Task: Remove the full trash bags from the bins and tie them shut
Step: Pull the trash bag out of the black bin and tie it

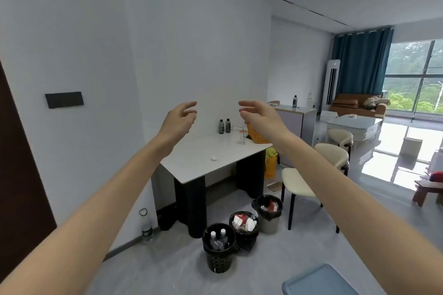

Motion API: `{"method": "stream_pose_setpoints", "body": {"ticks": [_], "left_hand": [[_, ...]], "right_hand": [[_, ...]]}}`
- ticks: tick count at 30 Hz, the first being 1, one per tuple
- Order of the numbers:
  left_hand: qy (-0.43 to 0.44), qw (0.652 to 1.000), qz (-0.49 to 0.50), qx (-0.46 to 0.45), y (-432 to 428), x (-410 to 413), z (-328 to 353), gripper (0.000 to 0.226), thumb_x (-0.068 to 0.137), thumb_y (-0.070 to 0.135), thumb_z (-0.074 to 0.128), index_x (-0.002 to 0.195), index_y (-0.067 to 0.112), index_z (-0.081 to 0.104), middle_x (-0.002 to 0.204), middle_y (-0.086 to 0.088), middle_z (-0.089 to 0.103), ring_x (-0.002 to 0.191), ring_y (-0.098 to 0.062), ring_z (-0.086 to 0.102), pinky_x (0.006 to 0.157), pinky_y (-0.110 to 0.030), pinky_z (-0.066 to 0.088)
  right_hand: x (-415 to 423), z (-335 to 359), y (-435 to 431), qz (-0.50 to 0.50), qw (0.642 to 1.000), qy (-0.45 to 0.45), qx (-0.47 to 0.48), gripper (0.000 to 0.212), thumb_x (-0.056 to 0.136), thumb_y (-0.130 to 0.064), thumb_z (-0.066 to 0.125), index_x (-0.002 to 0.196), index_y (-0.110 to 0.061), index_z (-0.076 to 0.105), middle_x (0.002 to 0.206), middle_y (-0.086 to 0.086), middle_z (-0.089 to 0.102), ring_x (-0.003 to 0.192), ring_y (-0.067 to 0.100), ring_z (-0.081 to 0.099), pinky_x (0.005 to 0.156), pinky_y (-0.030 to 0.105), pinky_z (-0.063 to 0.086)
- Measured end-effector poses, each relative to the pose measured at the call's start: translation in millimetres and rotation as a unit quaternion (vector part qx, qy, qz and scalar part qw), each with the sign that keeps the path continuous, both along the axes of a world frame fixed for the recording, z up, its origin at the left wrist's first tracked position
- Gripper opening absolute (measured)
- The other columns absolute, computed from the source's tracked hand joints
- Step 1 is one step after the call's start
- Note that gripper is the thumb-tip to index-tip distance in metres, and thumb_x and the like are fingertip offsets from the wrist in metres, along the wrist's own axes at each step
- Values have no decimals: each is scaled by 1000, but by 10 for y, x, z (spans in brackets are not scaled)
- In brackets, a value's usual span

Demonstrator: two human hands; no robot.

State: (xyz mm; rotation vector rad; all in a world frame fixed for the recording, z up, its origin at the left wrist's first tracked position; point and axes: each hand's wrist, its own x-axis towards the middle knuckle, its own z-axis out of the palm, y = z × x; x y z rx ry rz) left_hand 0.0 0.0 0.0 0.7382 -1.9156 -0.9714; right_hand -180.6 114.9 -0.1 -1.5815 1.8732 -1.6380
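The left hand (pixel 178 118) and right hand (pixel 260 116) are raised at twelve o'clock, fingers loosely spread and curled, holding nothing. Three black-lined round bins (pixel 219 250) stuffed with rubbish stand on the grey floor at six o'clock, beside the white table (pixel 191 163); the right wrist hides part of an orange basket (pixel 255 136).

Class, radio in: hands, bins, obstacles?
Left hand, right hand open, raised, empty. Three bins full, bags untouched. Chair beside far bin.

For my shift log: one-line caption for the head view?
Both hands, left and right, raised open above three full bins beside a table.
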Motion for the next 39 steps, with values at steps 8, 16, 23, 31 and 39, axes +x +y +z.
{"method": "stream_pose_setpoints", "body": {"ticks": [8, 16, 23, 31, 39], "left_hand": [[-58, 994, 44, -81, -793, -533, -411, 40, 96, 21, 42, 135, 28, 46, 130, 3, 55, 113, -13, 53, 89, -27, 43], [-216, 952, 105, -189, -1786, -1309, -1071, 42, 96, 26, 39, 137, 29, 42, 133, 1, 52, 119, -18, 51, 99, -39, 44], [-274, 942, 92, -170, -2679, -2005, -1605, 40, 95, 29, 39, 135, 33, 44, 130, 5, 54, 119, -17, 51, 93, -37, 44], [-292, 945, 55, -138, -3692, -2785, -2261, 37, 96, 28, 40, 131, 35, 47, 125, 8, 58, 115, -14, 54, 88, -30, 41], [-306, 949, 25, -76, -4858, -3606, -2805, 37, 96, 28, 40, 132, 33, 46, 127, 7, 57, 116, -14, 53, 90, -30, 41]], "right_hand": [[-542, -417, -703, -21, 998, 63, 4, 34, 96, -25, 51, 130, -23, 53, 115, -7, 60, 99, 14, 59, 86, 26, 49], [-1468, -1101, -1676, -37, 986, 157, 48, 36, 95, -22, 52, 131, -21, 52, 126, -2, 57, 101, 14, 57, 88, 26, 46], [-2219, -1621, -2551, -47, 971, 202, 123, 38, 95, -24, 50, 132, -24, 49, 128, -2, 56, 106, 15, 55, 94, 36, 48], [-2955, -2221, -3527, -37, 960, 209, 185, 37, 95, -24, 49, 132, -23, 50, 126, -1, 58, 113, 18, 53, 94, 40, 47], [-3672, -2678, -4658, -10, 944, 194, 265, 37, 95, -22, 48, 132, -22, 52, 127, -2, 58, 114, 17, 52, 94, 34, 46]]}}
